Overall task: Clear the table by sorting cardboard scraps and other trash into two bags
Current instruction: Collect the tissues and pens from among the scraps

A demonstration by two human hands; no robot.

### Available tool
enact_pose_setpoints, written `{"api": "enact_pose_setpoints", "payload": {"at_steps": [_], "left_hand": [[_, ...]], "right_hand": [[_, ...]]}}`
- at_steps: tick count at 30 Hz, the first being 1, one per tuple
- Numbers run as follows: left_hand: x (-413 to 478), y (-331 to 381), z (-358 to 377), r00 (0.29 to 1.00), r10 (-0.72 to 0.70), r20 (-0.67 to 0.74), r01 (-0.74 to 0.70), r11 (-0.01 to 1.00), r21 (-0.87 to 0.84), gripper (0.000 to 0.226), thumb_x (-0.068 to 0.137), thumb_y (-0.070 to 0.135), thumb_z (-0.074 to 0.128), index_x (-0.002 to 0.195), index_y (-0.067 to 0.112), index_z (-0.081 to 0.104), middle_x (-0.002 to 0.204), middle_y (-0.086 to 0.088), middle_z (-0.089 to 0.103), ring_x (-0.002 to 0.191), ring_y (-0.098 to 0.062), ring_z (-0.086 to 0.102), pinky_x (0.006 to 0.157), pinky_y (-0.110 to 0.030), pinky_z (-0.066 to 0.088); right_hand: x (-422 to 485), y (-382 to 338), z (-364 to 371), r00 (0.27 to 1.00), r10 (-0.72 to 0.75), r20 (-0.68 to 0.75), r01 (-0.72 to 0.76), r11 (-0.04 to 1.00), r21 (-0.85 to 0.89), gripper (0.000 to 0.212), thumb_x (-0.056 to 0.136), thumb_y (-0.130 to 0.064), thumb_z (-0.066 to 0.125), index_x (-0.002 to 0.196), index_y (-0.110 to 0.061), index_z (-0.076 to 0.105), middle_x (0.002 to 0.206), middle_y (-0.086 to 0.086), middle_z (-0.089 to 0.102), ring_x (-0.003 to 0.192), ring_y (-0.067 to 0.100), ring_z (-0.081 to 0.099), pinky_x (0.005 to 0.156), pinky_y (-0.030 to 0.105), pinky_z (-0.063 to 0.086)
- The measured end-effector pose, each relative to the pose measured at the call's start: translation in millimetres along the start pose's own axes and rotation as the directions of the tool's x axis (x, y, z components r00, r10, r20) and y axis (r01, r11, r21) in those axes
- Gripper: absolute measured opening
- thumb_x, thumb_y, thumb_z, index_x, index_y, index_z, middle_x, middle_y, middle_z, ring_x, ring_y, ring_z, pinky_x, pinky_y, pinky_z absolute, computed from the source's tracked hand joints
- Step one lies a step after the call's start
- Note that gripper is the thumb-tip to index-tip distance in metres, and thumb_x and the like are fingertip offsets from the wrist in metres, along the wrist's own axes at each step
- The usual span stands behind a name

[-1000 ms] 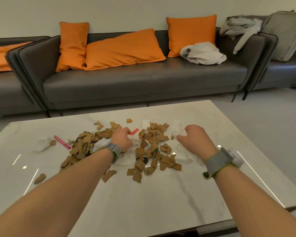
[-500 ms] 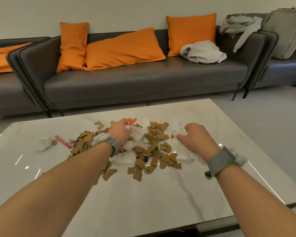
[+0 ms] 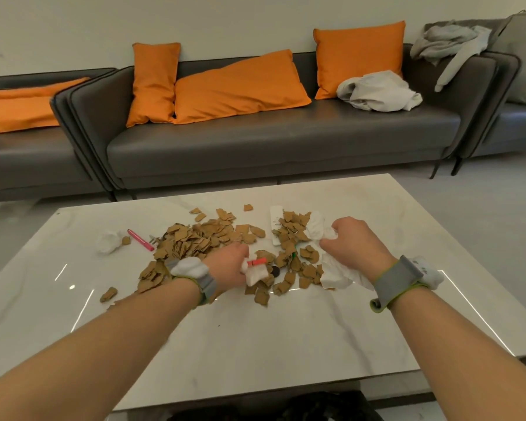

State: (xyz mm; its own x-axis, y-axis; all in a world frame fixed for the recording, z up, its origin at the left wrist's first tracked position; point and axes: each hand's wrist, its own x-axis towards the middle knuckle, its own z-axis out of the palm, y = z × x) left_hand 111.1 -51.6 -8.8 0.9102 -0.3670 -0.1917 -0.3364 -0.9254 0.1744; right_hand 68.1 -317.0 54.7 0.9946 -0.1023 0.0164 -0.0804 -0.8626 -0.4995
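Observation:
A heap of brown cardboard scraps (image 3: pixel 201 241) covers the middle of the white marble table (image 3: pixel 255 335), mixed with white tissues. My left hand (image 3: pixel 228 265) is closed around a crumpled white tissue (image 3: pixel 255 273) and a small red marker (image 3: pixel 257 262), held just above the scraps. My right hand (image 3: pixel 354 244) is fisted on a bunch of white tissue (image 3: pixel 319 229) at the right side of the heap; more tissue (image 3: pixel 337 276) trails beneath the wrist. A dark bag (image 3: pixel 316 408) shows below the table's near edge.
A pink marker (image 3: pixel 140 240) and a white tissue wad (image 3: pixel 108 243) lie left of the heap. A white paper strip (image 3: pixel 275 221) lies at the back. Grey sofa (image 3: pixel 271 138) with orange cushions stands behind the table.
My left hand has pulled back toward me, carrying the tissue and red marker out of the heap. My right hand stays fisted on the tissue.

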Motion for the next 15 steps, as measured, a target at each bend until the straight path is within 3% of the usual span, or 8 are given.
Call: {"api": "enact_pose_setpoints", "payload": {"at_steps": [3,6,9,11,13,15], "left_hand": [[1,-1,12,1.0,-0.011,0.018,0.007,0.981,0.193,0.032,0.088,0.014,0.06,0.117,0.014,0.047,0.116,-0.006,0.053,0.104,-0.027,0.054,0.073,-0.032,0.04],[4,-2,12,0.998,-0.055,-0.04,0.06,0.989,0.136,0.026,0.089,0.011,0.057,0.113,0.012,0.047,0.114,-0.01,0.059,0.096,-0.027,0.057,0.073,-0.033,0.044],[-2,0,3,0.963,-0.187,-0.195,0.153,0.972,-0.177,0.018,0.093,0.017,0.056,0.109,0.011,0.051,0.103,-0.009,0.065,0.081,-0.022,0.055,0.067,-0.031,0.042],[-13,2,-9,0.925,-0.269,-0.269,0.144,0.902,-0.408,0.015,0.093,0.021,0.057,0.104,0.011,0.055,0.093,-0.007,0.065,0.076,-0.022,0.058,0.062,-0.032,0.045],[-28,2,-20,0.902,-0.346,-0.258,0.094,0.741,-0.665,0.012,0.09,0.014,0.061,0.101,0.014,0.057,0.086,-0.006,0.065,0.072,-0.023,0.062,0.06,-0.035,0.052],[-44,3,-30,0.89,-0.419,-0.183,0.051,0.489,-0.871,0.016,0.086,0.0,0.059,0.098,0.011,0.06,0.081,-0.011,0.062,0.065,-0.024,0.059,0.055,-0.035,0.052]], "right_hand": [[-3,0,0,1.0,0.0,0.008,0.0,1.0,-0.003,0.033,0.083,-0.02,0.061,0.062,-0.012,0.036,0.06,0.003,0.039,0.053,0.018,0.038,0.046,0.028,0.024],[-6,3,-2,1.0,-0.012,0.014,0.013,1.0,-0.02,0.025,0.082,-0.023,0.061,0.068,-0.008,0.048,0.066,0.007,0.05,0.061,0.023,0.048,0.048,0.029,0.03],[-7,4,-2,0.999,-0.012,0.037,0.012,1.0,-0.007,0.022,0.082,-0.024,0.062,0.074,-0.005,0.056,0.069,0.008,0.054,0.063,0.023,0.051,0.051,0.03,0.034],[-8,2,-3,0.997,-0.011,0.073,0.007,0.999,0.05,0.024,0.082,-0.026,0.063,0.073,-0.007,0.053,0.067,0.006,0.05,0.062,0.022,0.048,0.051,0.03,0.033],[-11,-2,-5,0.992,-0.005,0.126,-0.018,0.984,0.178,0.025,0.083,-0.028,0.064,0.073,-0.01,0.049,0.07,0.006,0.048,0.063,0.021,0.047,0.055,0.03,0.034],[-15,-6,-6,0.982,0.007,0.189,-0.072,0.938,0.338,0.022,0.085,-0.028,0.065,0.077,-0.014,0.05,0.075,0.006,0.052,0.065,0.02,0.05,0.06,0.03,0.037]]}}
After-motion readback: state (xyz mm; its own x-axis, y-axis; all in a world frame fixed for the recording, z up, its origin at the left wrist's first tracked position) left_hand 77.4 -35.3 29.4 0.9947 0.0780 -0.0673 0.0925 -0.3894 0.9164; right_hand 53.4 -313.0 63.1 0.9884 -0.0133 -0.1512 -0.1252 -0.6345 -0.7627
